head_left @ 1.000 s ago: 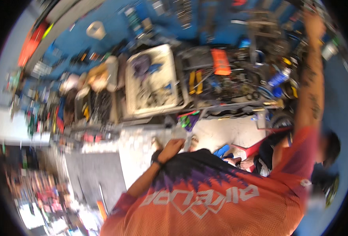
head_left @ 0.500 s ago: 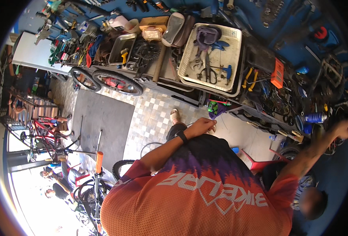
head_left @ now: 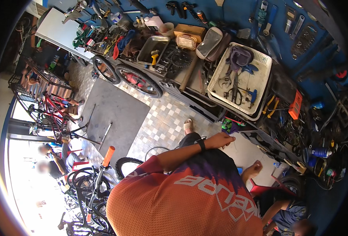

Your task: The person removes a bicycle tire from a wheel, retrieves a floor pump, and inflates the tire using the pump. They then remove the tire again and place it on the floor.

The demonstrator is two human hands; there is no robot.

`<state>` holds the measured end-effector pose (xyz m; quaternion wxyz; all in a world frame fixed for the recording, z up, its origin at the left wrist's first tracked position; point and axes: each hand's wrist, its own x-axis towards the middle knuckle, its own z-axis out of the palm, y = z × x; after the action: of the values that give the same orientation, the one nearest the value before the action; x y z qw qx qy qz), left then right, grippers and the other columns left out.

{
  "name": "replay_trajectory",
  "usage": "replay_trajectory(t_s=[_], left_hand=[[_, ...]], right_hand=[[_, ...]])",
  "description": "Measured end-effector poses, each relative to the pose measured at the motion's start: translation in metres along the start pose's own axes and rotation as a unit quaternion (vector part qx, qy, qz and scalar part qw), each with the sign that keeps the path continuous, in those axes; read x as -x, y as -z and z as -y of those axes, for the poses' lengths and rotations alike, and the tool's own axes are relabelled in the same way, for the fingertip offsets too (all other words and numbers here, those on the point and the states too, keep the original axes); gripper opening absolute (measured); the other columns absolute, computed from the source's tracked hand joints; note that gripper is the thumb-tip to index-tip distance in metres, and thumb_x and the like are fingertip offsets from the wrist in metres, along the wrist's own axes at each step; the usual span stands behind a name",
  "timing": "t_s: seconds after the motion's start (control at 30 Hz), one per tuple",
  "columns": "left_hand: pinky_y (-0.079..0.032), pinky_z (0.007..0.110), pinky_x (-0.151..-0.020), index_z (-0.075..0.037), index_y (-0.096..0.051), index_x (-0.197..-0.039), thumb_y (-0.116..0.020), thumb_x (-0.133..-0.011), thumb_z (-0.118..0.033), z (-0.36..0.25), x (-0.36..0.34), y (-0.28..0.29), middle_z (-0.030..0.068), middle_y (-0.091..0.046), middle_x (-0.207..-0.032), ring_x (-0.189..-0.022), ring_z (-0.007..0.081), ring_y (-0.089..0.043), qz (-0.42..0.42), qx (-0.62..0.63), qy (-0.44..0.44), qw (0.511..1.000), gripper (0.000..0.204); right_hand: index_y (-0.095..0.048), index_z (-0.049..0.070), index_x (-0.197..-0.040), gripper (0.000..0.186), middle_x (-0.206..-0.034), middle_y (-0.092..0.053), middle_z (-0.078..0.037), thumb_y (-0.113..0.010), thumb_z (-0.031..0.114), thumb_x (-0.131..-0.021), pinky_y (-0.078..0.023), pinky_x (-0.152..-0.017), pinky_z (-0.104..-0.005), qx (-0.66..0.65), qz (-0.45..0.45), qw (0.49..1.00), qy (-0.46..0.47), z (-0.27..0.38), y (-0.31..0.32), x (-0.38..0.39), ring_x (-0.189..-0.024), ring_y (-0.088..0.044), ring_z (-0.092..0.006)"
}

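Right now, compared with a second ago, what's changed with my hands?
Your right hand has come back from its outstretched reach on your right to in front of your body; I can't tell if it took or released anything. Your left hand stays in front of you, and the white tray lies where it was.

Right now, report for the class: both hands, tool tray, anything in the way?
Left hand curled, any grip unclear. Right hand low, any grip unclear. White plastic tray with scissors untouched. Possible obstacles near right hand: red chair, co-worker.
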<state>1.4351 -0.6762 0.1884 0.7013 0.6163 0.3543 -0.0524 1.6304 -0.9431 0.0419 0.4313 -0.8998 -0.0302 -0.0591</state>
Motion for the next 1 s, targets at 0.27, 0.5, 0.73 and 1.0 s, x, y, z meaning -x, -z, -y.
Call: replay_trajectory(t_s=[0.27,0.5,0.73,1.0], left_hand=[[-0.053,0.038,-0.061,-0.003,-0.070,-0.075,-0.052,-0.105,-0.067,0.025,-0.003,0.008,0.0102,-0.066,-0.065,-0.058,0.0208,-0.065,-0.021,-0.055,-0.048,0.997,0.072],[-0.046,0.034,-0.056,-0.008,-0.070,-0.079,-0.055,-0.099,-0.078,0.029,0.050,0.076,0.0001,-0.059,-0.065,-0.059,0.0136,-0.056,-0.247,0.209,-0.055,0.945,0.074],[-0.046,0.033,-0.053,-0.003,-0.074,-0.087,-0.049,-0.107,-0.068,0.065,0.141,0.132,0.0028,-0.060,-0.067,-0.057,0.0148,-0.057,-0.504,0.377,-0.188,0.754,0.073],[-0.059,0.033,-0.064,-0.009,-0.071,-0.107,-0.050,-0.108,-0.064,0.155,0.224,0.082,0.0021,-0.068,-0.084,-0.077,0.0154,-0.069,-0.649,0.474,-0.110,0.586,0.059]], right_hand=[[-0.071,0.006,-0.114,0.022,-0.091,-0.067,-0.007,-0.065,0.025,-0.104,-0.048,-0.064,-0.0359,-0.167,0.171,0.969,0.070,0.015,-0.008,-0.052,-0.071,-0.058,-0.0188],[-0.058,0.003,-0.142,0.049,-0.116,-0.074,-0.006,-0.074,0.024,-0.100,-0.053,-0.088,-0.0280,-0.116,0.834,0.518,0.151,0.136,-0.168,0.099,-0.098,-0.068,-0.0136],[-0.059,0.003,-0.088,0.034,-0.073,-0.050,0.001,-0.073,0.030,-0.104,-0.039,-0.061,-0.0348,-0.064,0.898,0.300,0.315,0.244,-0.262,0.218,-0.069,-0.043,-0.0126],[-0.064,-0.002,-0.096,0.047,-0.076,-0.058,-0.015,-0.063,0.043,-0.108,-0.043,-0.066,-0.0413,0.069,0.857,0.146,0.489,0.307,-0.251,0.277,-0.070,-0.048,-0.0231]])
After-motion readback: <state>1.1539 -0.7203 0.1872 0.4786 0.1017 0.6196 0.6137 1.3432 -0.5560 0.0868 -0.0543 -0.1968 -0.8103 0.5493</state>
